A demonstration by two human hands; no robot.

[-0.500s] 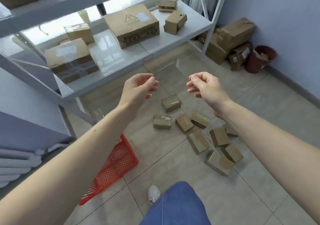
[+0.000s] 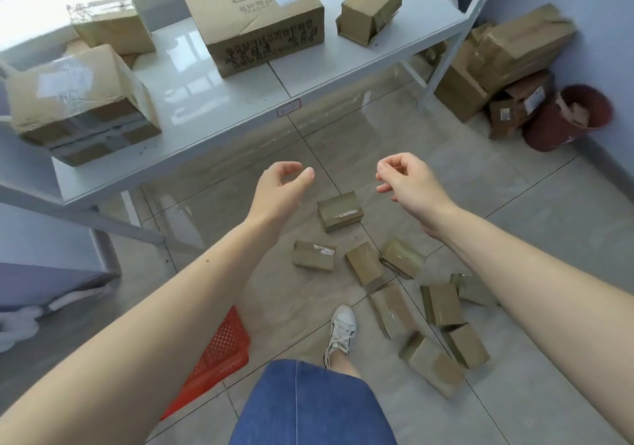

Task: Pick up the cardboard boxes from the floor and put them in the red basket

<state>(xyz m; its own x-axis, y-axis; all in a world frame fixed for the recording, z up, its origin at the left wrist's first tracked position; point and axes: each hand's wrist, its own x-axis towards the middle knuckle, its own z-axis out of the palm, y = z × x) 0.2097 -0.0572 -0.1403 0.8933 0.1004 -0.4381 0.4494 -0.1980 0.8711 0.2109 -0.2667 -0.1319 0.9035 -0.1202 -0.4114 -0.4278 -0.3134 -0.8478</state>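
Observation:
Several small cardboard boxes lie scattered on the tiled floor. The nearest to my hands is a taped box, with a labelled box below it and more boxes trailing to the lower right. A red basket lies on the floor at lower left, mostly hidden by my left forearm. My left hand and my right hand hover in the air above the boxes, fingers loosely curled, holding nothing.
A grey metal shelf with larger cardboard boxes stands ahead. More boxes and a dark red bin sit in the right corner by the wall. My white shoe steps beside the boxes.
The view has moved forward and lower toward the boxes. My foot has stepped ahead. Both hands stay raised and empty, a little farther apart.

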